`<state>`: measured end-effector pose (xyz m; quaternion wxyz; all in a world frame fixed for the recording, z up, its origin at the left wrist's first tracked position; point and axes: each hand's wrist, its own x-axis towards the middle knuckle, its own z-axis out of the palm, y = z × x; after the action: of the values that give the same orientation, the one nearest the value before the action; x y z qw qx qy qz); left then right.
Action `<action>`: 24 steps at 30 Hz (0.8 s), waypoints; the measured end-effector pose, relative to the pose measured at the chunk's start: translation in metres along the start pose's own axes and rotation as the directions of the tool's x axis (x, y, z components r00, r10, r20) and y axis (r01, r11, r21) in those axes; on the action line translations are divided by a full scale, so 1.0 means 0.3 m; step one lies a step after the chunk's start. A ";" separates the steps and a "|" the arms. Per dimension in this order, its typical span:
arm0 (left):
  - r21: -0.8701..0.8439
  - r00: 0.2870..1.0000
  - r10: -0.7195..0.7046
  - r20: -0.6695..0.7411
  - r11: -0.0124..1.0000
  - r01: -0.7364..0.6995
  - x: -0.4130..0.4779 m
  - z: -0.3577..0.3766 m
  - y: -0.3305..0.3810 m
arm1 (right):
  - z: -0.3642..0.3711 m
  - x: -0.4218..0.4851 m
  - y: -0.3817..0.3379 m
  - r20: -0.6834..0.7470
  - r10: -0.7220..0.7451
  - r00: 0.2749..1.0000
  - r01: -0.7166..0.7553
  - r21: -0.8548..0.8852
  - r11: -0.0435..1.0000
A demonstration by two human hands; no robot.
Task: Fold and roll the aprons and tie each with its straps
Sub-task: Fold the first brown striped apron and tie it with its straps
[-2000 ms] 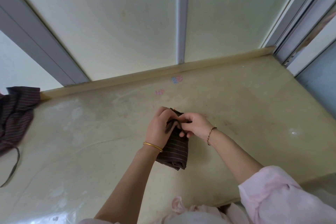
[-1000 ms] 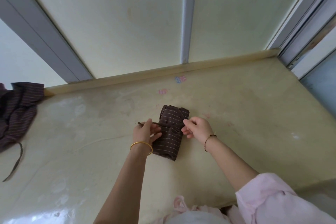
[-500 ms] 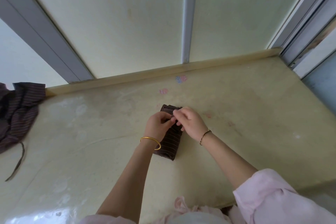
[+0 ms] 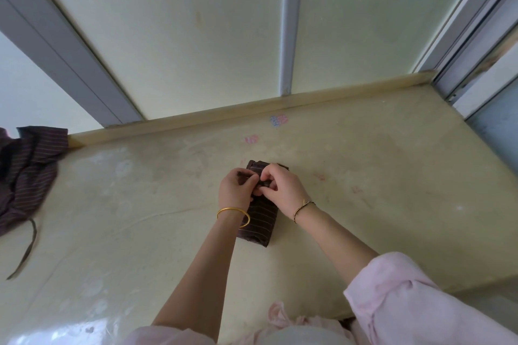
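Observation:
A rolled brown striped apron (image 4: pixel 259 218) lies on the pale counter (image 4: pixel 140 218) in the middle of the view, its long axis running away from me. Both hands sit on top of its far half. My left hand (image 4: pixel 235 190) pinches a dark strap end between thumb and fingers. My right hand (image 4: pixel 283 187) pinches the other strap end right beside it, fingertips nearly touching. The knot area is mostly hidden under the fingers. A second brown striped apron (image 4: pixel 25 173) lies crumpled at the counter's left edge, one strap (image 4: pixel 26 252) trailing toward me.
A raised lip (image 4: pixel 252 109) runs along the back of the counter below a pale wall with grey frame bars (image 4: pixel 288 22). A sliding frame (image 4: pixel 471 45) stands at the right. Small pink and blue marks (image 4: pixel 277 120) dot the counter behind the roll.
The hands pulled the straps apart to either side of the roll, then came back together over its far half and now pinch the strap ends close together.

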<state>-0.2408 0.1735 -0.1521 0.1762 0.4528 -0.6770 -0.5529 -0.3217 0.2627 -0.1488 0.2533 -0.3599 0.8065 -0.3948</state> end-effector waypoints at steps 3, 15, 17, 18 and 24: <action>0.041 1.000 -0.015 -0.026 0.999 0.016 0.010 0.013 -0.002 | 0.003 0.001 0.006 -0.043 -0.039 0.998 0.037 -0.056 0.998; 0.014 0.996 -0.048 -0.074 0.999 0.049 -0.004 0.012 0.010 | 0.039 -0.010 0.006 -0.124 -0.159 0.979 0.120 -0.279 0.953; -0.022 0.994 -0.065 -0.084 0.998 0.064 -0.005 0.008 0.011 | 0.043 -0.012 0.003 -0.133 -0.186 0.974 0.139 -0.300 0.944; -0.056 0.992 -0.082 -0.093 0.995 0.077 -0.006 0.004 0.012 | 0.043 -0.013 0.001 -0.132 -0.186 0.974 0.137 -0.311 0.941; -0.087 0.982 -0.055 -0.183 0.995 0.040 -0.026 -0.024 0.012 | 0.040 -0.016 0.010 -0.135 -0.148 0.980 0.097 -0.328 0.940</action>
<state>-0.2329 0.1755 -0.1445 0.2437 0.5104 -0.6231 -0.5402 -0.3116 0.2623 -0.1574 0.1020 -0.4134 0.8534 -0.3008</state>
